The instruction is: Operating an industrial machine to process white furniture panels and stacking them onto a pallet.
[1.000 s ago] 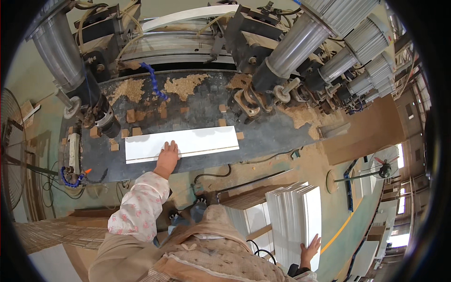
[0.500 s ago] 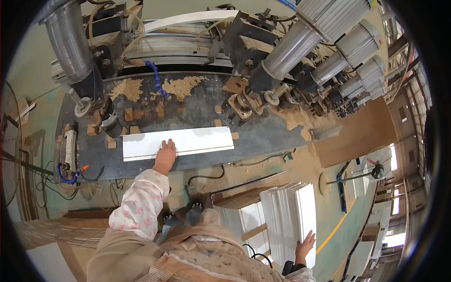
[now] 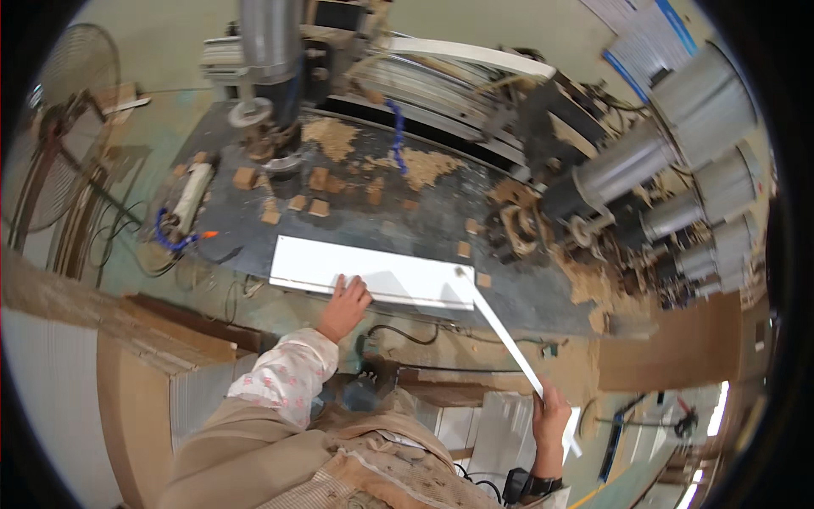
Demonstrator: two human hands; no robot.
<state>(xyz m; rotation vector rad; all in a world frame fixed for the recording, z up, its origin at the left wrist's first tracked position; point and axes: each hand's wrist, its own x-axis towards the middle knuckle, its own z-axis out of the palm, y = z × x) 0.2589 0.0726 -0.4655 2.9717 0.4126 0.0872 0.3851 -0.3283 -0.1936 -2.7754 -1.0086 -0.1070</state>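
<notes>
On the dark machine table (image 3: 229,225) lies a white panel (image 3: 381,270) with a groove line along its near edge. My left hand (image 3: 343,310) rests its spread fingers on that near edge, left of the panel's middle. My right hand (image 3: 551,424) is closed around a second white panel (image 3: 509,343), seen nearly edge-on as a narrow strip. This panel slants from my right side up to the right end of the first one; whether the two touch I cannot tell.
Wood blocks (image 3: 319,208) and sawdust piles (image 3: 432,168) lie across the table. Motor-driven machine heads (image 3: 632,157) stand along the right, another (image 3: 270,51) at the far left. A stack of white panels (image 3: 500,424) is beside my right arm. A caged fan (image 3: 64,127) stands left.
My right hand has raised a panel from the stack and brought its far end over the table. My left hand has slid from the first panel's face to its near edge. The view has turned.
</notes>
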